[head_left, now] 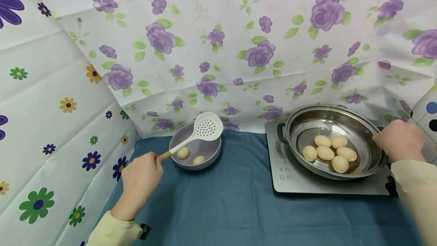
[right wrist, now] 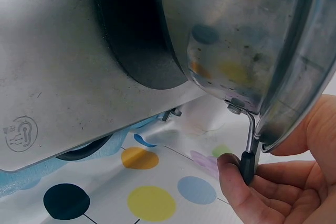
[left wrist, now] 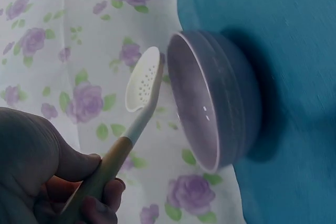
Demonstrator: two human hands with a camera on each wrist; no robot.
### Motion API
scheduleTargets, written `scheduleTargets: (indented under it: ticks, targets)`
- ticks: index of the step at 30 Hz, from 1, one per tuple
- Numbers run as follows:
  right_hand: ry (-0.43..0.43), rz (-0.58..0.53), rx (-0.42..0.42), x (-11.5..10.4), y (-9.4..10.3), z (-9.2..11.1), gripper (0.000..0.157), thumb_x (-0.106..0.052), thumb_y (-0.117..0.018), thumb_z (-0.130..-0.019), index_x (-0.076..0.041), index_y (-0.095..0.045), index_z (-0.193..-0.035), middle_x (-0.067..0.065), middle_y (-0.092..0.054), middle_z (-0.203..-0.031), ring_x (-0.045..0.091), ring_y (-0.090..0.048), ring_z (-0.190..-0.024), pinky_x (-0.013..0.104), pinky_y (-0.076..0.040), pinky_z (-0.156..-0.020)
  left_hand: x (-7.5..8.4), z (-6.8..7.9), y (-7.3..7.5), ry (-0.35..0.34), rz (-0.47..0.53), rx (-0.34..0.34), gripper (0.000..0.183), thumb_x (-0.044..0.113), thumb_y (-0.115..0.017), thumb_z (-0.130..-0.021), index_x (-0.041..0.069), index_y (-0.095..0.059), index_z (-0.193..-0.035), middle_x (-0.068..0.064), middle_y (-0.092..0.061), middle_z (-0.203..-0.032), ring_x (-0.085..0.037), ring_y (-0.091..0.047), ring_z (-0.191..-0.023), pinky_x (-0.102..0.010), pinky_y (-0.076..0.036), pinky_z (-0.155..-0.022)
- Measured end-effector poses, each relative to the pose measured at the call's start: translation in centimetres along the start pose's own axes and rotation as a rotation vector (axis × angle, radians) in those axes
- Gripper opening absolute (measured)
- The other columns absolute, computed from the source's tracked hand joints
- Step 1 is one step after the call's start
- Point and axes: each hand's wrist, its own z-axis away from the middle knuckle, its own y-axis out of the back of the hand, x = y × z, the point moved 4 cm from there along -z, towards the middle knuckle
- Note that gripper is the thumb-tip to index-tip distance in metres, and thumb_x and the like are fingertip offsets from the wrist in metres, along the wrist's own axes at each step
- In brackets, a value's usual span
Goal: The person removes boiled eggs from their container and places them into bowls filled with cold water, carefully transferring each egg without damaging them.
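Note:
My left hand (head_left: pixel 143 172) grips the wooden handle of a white slotted spoon (head_left: pixel 207 126). The spoon's head hangs empty over the far side of a purple-grey bowl (head_left: pixel 215 158); in the left wrist view the spoon (left wrist: pixel 144 80) stands beside the bowl's rim (left wrist: pixel 197 51). Two eggs (head_left: pixel 199 160) lie in the bowl. At the right, my right hand (head_left: pixel 399 139) holds the side handle of a wide steel pan (head_left: pixel 293 124). Several eggs (head_left: pixel 325 153) sit together inside it. In the right wrist view, fingers curl round the handle (right wrist: pixel 249 163) below the pan's rim.
The pan rests on a flat silver induction cooker (head_left: pixel 285 185) at the table's right. A blue cloth (head_left: pixel 218 208) covers the table. Flowered sheets (head_left: pixel 218 48) hang behind and at the left; a dotted sheet (head_left: pixel 428 124) is at the right.

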Motion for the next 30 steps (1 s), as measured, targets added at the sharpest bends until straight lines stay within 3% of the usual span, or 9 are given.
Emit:
scheduleTargets:
  ticks: [10, 21, 30]
  targets:
    - [-0.002, -0.011, -0.002, 0.0, -0.3, 0.1, 0.053, -0.03, -0.058, -0.082, 0.023, -0.053, -0.091, 0.037, -0.052, -0.078, 0.044, -0.056, -0.065, 0.039, -0.044, -0.041, -2.2, 0.8, 0.5, -0.021, -0.134, 0.017, 0.029, 0.021, -0.058, -0.089, 0.008, -0.058, -0.063, -0.006, -0.043, -0.046, -0.021, -0.037, -0.036, -0.032, -0.026, -0.031]
    - [0.009, -0.019, 0.01, 0.1, 0.0, 0.3, 0.045, -0.028, -0.058, -0.082, 0.018, -0.057, -0.082, 0.034, -0.053, -0.075, 0.043, -0.055, -0.064, 0.039, -0.043, -0.041, -2.3, 1.1, 0.7, -0.051, -0.181, -0.034, 0.023, 0.02, -0.062, -0.086, 0.006, -0.063, -0.067, -0.004, -0.044, -0.047, -0.02, -0.04, -0.039, -0.033, -0.028, -0.033]
    - [-0.015, -0.022, -0.008, 0.0, 0.0, 0.2, 0.051, -0.028, -0.057, -0.083, 0.022, -0.053, -0.093, 0.038, -0.053, -0.083, 0.045, -0.056, -0.066, 0.04, -0.044, -0.042, -2.0, 1.3, 0.5, -0.035, -0.17, -0.138, 0.011, 0.011, -0.059, -0.081, 0.007, -0.065, -0.073, -0.005, -0.046, -0.05, -0.021, -0.042, -0.042, -0.033, -0.03, -0.036]
